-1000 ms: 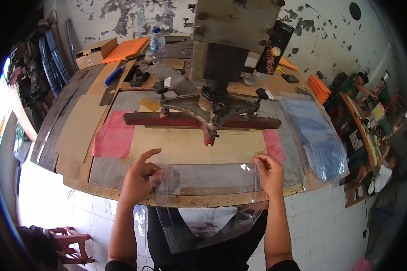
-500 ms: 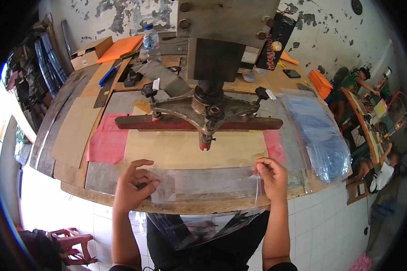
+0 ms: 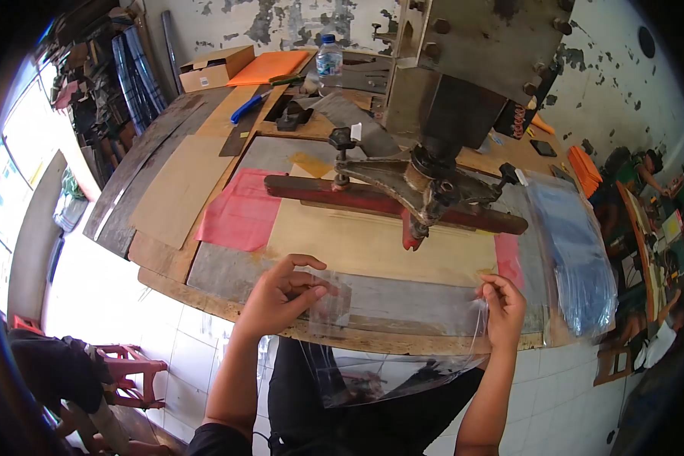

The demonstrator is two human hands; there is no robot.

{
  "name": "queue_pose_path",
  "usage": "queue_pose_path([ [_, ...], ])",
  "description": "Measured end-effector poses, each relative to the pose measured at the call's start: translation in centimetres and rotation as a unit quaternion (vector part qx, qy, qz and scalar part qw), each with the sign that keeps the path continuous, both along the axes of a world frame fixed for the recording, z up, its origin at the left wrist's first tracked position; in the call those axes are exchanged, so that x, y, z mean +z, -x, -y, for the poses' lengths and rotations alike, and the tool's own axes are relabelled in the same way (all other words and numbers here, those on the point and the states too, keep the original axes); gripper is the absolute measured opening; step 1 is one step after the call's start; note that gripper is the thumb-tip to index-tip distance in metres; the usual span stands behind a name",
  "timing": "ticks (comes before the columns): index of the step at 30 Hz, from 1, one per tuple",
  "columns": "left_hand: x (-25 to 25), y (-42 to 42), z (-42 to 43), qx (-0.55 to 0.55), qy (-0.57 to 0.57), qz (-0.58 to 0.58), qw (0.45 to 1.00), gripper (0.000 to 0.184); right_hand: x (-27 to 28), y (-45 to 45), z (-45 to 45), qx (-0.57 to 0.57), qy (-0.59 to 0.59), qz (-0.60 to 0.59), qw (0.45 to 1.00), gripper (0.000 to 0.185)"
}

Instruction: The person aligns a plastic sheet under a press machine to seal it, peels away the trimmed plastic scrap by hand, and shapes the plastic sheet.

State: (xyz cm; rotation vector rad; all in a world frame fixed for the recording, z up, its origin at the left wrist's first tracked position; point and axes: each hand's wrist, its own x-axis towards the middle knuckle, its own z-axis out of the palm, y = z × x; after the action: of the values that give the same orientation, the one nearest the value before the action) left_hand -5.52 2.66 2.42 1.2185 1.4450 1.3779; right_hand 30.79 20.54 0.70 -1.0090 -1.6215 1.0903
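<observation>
A clear plastic sheet (image 3: 403, 304) spans the gap between my hands and hangs over the table's front edge. My right hand (image 3: 503, 304) pinches its right side between thumb and fingers. At the sheet's left side, my left hand (image 3: 281, 296) has its thumb and fingers bent towards each other; whether they grip the transparent film is hard to see. Beyond both hands, the red bar (image 3: 334, 194) of a press (image 3: 433, 175) stands above a cream sheet (image 3: 372, 247) with pink pieces (image 3: 241, 211) at its ends.
Blue-tinted plastic sheets (image 3: 577, 258) are stacked at the right. Behind lie a cardboard box (image 3: 216, 68), an orange packet (image 3: 270, 68), a bottle (image 3: 329, 61) and a blue-handled cutter (image 3: 247, 107). A person (image 3: 650, 171) is at the far right, another (image 3: 61, 372) at the lower left.
The view has swung left, so the table and press appear farther right and tilted. A person at the lower left shows more fully. Both hands remain at the plastic sheet's sides.
</observation>
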Motion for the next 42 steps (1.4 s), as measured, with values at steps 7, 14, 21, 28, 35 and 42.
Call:
queue_pose_path([
  [7,0.5,-0.1,0.2,-0.022,0.003,0.016,1.0,0.036,0.2,0.2,0.1,0.011,-0.011,-0.001,1.0,0.022],
  [14,0.2,-0.1,0.0,-0.016,-0.033,0.002,0.999,0.034,0.1,0.1,0.0,0.013,-0.008,0.013,1.0,0.021],
  [21,0.9,-0.3,0.0,-0.012,-0.024,-0.041,0.999,0.036,-0.2,0.0,-0.1,0.026,-0.016,-0.003,1.0,0.02],
  [28,0.5,-0.5,-0.1,0.009,-0.019,-0.018,1.0,0.037,-0.2,-0.1,-0.2,0.03,-0.022,-0.006,0.999,0.02],
  [35,0.5,-0.4,-0.1,0.015,-0.009,-0.024,1.0,0.037,0.0,0.1,-0.1,0.021,-0.028,0.004,0.999,0.019],
  [42,0.7,-0.3,-0.1,0.015,-0.009,-0.042,0.999,0.037,0.8,0.4,0.3,0.031,-0.046,0.029,0.998,0.021],
])
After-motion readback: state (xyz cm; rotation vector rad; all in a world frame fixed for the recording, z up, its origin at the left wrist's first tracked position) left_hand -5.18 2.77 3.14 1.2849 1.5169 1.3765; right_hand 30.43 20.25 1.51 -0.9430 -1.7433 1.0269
